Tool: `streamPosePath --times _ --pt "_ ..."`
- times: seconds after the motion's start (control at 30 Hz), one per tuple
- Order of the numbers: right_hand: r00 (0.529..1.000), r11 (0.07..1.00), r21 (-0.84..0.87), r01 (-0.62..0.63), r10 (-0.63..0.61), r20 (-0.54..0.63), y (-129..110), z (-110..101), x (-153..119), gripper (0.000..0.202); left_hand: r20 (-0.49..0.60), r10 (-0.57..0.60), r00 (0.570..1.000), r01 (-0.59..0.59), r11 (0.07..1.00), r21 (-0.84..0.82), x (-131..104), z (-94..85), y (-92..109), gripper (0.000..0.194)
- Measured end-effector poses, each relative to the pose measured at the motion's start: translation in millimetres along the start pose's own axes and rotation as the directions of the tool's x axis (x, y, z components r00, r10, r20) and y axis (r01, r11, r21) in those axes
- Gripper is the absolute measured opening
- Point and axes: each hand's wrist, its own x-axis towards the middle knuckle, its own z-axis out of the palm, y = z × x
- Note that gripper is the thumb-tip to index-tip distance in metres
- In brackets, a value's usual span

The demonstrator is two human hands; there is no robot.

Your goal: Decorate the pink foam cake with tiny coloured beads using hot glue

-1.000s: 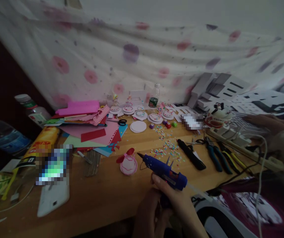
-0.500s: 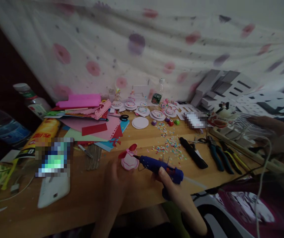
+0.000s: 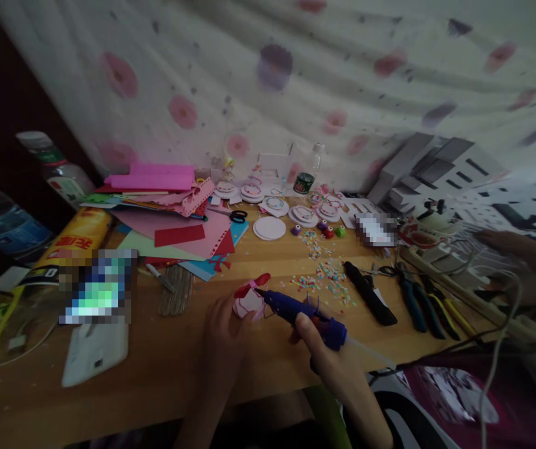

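My right hand [image 3: 317, 343] is wrapped round the handle of a blue glue gun [image 3: 291, 307], thumb on top of its body. The black nozzle points left and reaches the pink bow part of a small round white craft piece [image 3: 248, 304] with pink wavy edging and red wing-like shapes. My left hand [image 3: 225, 324] pinches that craft piece from its left and lower side, fingers at its edge. A clear glue stick trails from the back of the gun.
Colourful sprinkles [image 3: 319, 280], white discs [image 3: 269, 228], decorated discs and scissors [image 3: 237, 216] lie beyond my hands. Coloured paper [image 3: 179, 237] and a phone [image 3: 102, 287] are left. Pliers [image 3: 411, 296], a power strip [image 3: 473, 293] and another person's hand [image 3: 506, 243] are right.
My left hand has moved up and right and closed on the craft piece. The glue gun stays at the bow, and the whole view has shifted slightly.
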Motion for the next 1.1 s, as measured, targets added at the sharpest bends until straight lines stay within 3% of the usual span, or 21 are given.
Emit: streamPosePath --times 0.17,0.33,0.47,0.73,0.9,1.1 --pt "0.997 0.995 -0.081 0.063 -0.065 -0.031 -1.2 -1.4 0.2 0.049 0.004 0.028 1.0 -0.028 0.999 0.032 -1.4 -0.7 1.6 0.03" --pt "0.998 0.997 -0.08 -0.023 0.019 -0.052 7.9 0.7 -2.2 0.049 -0.004 0.069 0.998 -0.068 0.996 0.058 -1.5 -2.0 2.9 0.033" --pt "0.997 0.998 -0.061 -0.009 0.005 -0.072 14.7 2.0 -4.5 0.05 -0.012 0.109 0.994 -0.107 0.991 0.08 -1.7 -1.8 1.0 0.032" --pt "0.999 0.995 -0.103 0.002 -0.006 -0.042 4.5 1.4 -4.3 0.046 -0.08 0.236 0.968 -0.222 0.962 0.157 -3.7 1.8 -4.7 0.033" --pt "0.996 0.99 -0.123 0.071 -0.077 -0.046 2.4 2.4 -4.1 0.046 -0.104 0.3 0.948 -0.277 0.942 0.191 -3.5 1.6 -3.9 0.034" --pt "0.992 0.986 -0.156 0.061 -0.077 -0.103 11.2 2.2 -6.5 0.05 -0.084 0.273 0.958 -0.254 0.949 0.189 -4.0 0.5 -2.8 0.034"
